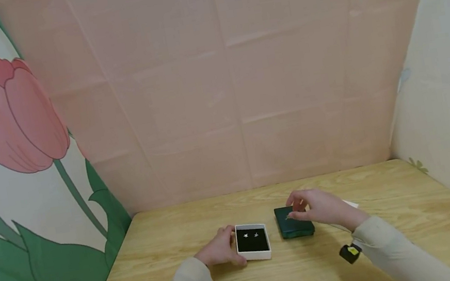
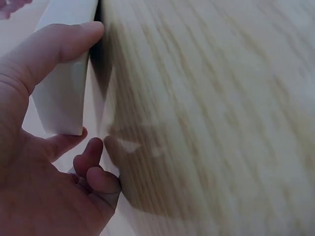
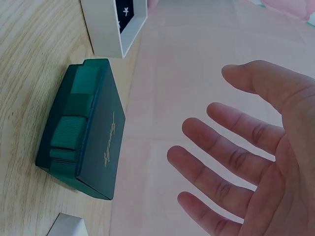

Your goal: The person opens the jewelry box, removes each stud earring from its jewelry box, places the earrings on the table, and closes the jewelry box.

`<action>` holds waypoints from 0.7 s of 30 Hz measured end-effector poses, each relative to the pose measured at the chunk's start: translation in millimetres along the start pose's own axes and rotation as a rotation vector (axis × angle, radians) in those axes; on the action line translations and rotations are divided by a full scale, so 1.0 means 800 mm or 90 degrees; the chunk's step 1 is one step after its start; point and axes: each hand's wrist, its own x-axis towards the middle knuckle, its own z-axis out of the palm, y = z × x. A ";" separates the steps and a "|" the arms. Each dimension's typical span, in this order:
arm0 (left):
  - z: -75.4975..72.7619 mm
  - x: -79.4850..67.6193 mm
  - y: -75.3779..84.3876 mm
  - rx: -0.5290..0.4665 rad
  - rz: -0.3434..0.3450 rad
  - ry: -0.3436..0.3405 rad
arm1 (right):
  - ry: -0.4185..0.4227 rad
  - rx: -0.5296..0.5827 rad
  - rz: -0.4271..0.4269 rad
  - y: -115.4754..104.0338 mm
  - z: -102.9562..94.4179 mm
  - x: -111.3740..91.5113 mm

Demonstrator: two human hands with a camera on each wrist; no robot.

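Observation:
A small white box [image 1: 255, 255] stands uncovered on the table, with a black insert [image 1: 252, 244] that carries two star-shaped earrings [image 1: 246, 235]. My left hand [image 1: 220, 249] grips this box from its left side; in the left wrist view the thumb [image 2: 81, 39] lies on one wall and a finger touches another. Right of it sits a dark green gift box [image 1: 295, 228] with a ribbon bow [image 3: 71, 123] along its side and gold lettering on top. Above the green box hovers my right hand [image 1: 319, 206], its fingers loosely bent, apart and holding nothing.
A white object [image 1: 351, 203] lies on the wooden table [image 1: 169, 233] behind my right wrist, mostly hidden; the right wrist view shows a white corner [image 3: 68, 226] beside the green box. A pink cloth [image 1: 234, 85] hangs behind the table, with flower-printed walls at both sides.

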 end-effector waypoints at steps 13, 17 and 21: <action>-0.001 -0.005 0.007 0.050 -0.021 0.012 | -0.010 0.009 -0.001 0.001 0.003 0.000; -0.001 -0.005 0.007 0.046 -0.022 0.009 | -0.013 0.010 0.000 0.002 0.003 0.001; 0.000 -0.003 0.003 0.053 -0.021 0.007 | -0.015 0.018 0.004 0.001 0.002 0.000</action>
